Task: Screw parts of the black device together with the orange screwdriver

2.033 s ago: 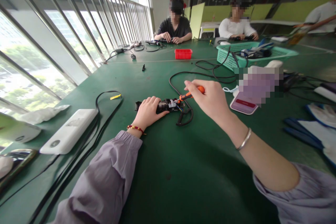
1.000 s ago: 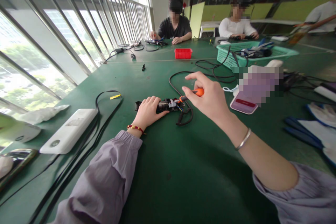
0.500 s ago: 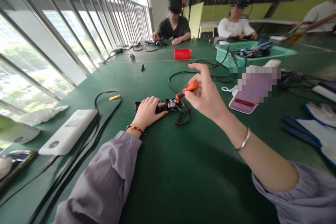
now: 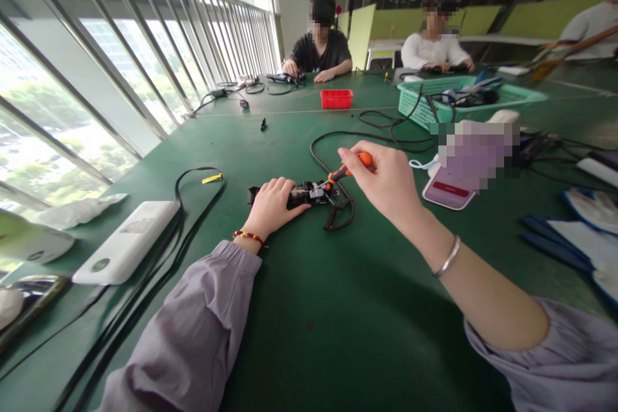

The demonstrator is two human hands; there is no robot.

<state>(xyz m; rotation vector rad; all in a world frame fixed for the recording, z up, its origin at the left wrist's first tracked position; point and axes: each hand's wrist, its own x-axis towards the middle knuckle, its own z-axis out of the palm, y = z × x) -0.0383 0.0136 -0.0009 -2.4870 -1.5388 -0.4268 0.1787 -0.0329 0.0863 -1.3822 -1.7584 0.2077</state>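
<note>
On the green table lies a black, elongated electrical device (image 4: 303, 194), its inner parts and thin coloured wires exposed at the right end. My left hand (image 4: 274, 206) is closed over its left part and presses it to the table. In my right hand (image 4: 386, 174) is an orange and black screwdriver (image 4: 342, 172), gripped by the handle. The screwdriver slants down to the left, and its shaft reaches the exposed section; the exact contact point is too small to make out. A black cable (image 4: 353, 209) loops from the device's right end.
A white power bank (image 4: 130, 238) and black straps lie at left. Farther back stand a red tray (image 4: 337, 99) and a teal basket (image 4: 420, 106) with cables and parts. To the right are a phone (image 4: 449, 190) and blue-white gloves (image 4: 570, 238). Other people sit across the table.
My right hand's fingers, spread and raised half a second ago, have curled round the screwdriver handle. The left hand and the device stay in place.
</note>
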